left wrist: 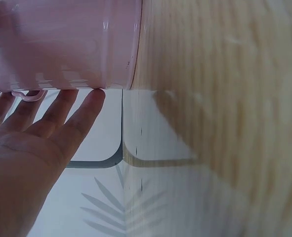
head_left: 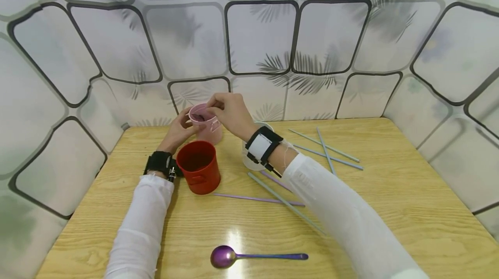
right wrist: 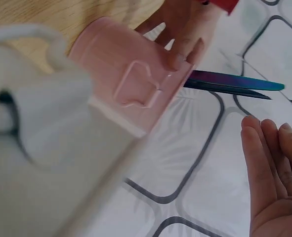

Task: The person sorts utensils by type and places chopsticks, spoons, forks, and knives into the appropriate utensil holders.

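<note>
My left hand (head_left: 180,131) holds a pink cup (head_left: 210,134) at the back of the table, thumb on one side and fingers on the other. In the left wrist view those fingertips press the pink wall (left wrist: 62,44). Over the cup's rim is my right hand (head_left: 233,113), thumb close to its fingers. Two iridescent purple-blue utensil handles (right wrist: 234,83) stick out of the cup in the right wrist view. There, the right hand's fingers (right wrist: 259,168) lie beside the handles, apart from them, with nothing visible between them.
A red cup (head_left: 202,179) stands in front of the pink one. Behind my right wrist, a white cup (head_left: 251,160) is partly hidden. Several thin pastel sticks (head_left: 286,203) lie scattered right of the middle. A purple spoon (head_left: 224,256) lies near the front. A patterned wall (head_left: 261,36) borders the table.
</note>
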A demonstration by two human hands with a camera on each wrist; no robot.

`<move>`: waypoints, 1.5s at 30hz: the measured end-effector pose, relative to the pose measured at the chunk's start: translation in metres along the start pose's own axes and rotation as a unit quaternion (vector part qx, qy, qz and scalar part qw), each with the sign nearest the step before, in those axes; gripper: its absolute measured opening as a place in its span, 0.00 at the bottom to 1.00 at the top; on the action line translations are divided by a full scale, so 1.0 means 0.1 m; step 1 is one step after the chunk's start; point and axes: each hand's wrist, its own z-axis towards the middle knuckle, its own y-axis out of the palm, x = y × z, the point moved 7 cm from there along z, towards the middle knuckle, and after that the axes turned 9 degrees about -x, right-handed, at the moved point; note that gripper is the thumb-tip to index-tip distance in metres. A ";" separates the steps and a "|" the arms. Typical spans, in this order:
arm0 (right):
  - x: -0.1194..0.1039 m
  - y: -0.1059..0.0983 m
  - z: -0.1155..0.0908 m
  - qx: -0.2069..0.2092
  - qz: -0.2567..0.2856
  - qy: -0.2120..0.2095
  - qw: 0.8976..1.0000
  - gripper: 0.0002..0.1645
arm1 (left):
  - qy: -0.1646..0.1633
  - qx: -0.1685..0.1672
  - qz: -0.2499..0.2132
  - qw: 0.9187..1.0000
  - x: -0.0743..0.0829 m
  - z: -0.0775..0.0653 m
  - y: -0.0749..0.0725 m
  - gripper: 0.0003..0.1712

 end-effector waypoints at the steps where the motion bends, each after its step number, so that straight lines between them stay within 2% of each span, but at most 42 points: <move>1: -0.03 -0.02 -0.03 0.002 0.003 -0.004 1.000 0.03 | 0.000 0.001 0.002 1.000 -0.01 0.00 0.00 0.43; 6: -0.20 -0.15 -0.26 0.011 0.022 -0.030 0.999 0.03 | 0.000 0.000 0.003 1.000 -0.01 0.01 0.01 0.43; 12: -0.34 -0.37 -0.67 0.021 0.091 -0.041 0.995 0.02 | 0.000 -0.001 -0.008 1.000 0.00 0.01 0.00 0.44; 16: -0.40 -0.56 -0.98 0.028 0.129 -0.038 0.991 0.02 | -0.016 -0.008 0.002 1.000 0.16 -0.06 0.03 0.44; 20: -0.45 -0.73 -1.25 0.036 0.140 -0.042 0.989 0.03 | -0.031 -0.010 0.017 0.999 0.29 -0.11 0.06 0.44; 26: -0.44 -1.00 -1.56 0.053 0.128 -0.048 0.989 0.06 | -0.023 -0.016 0.009 1.000 0.29 -0.12 0.07 0.44; 31: -0.34 -1.26 -1.73 0.083 0.116 -0.042 0.989 0.08 | -0.015 -0.018 0.008 1.000 0.26 -0.10 0.06 0.44; 38: -0.27 -1.45 -1.81 0.097 0.117 -0.045 0.987 0.07 | -0.001 -0.015 0.017 1.000 0.06 -0.04 -0.03 0.46; 41: -0.26 -1.49 -1.82 0.103 0.125 -0.046 0.986 0.07 | -0.013 -0.019 0.025 0.999 0.05 -0.09 -0.09 0.49; 45: -0.23 -1.52 -1.84 0.111 0.133 -0.041 0.984 0.07 | -0.046 -0.028 0.046 0.997 0.07 -0.23 -0.20 0.50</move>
